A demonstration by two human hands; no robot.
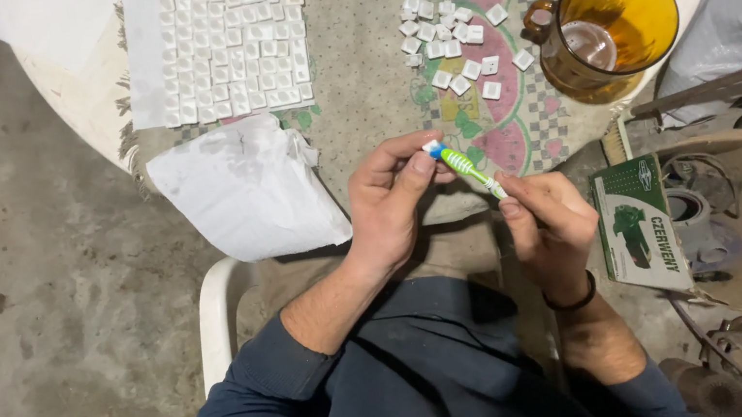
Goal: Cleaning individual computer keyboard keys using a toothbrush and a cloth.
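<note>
While a small white square tile (432,145) is pinched in the left hand (392,200) at frame centre, a green-and-white plastic toothbrush (471,170) is gripped by the right hand (550,226), bristles held against it, seemingly for scrubbing.

Toothbrush (468,169) between the left hand (390,201) and right hand (550,226): green and white striped. Tiles (455,39) beyond the hands: white. Mug (609,31) beyond the right hand: amber glass. Cloth (366,42) under them: beige, pink floral, checkered. Box (637,228) beside the right hand: green and white.
</note>
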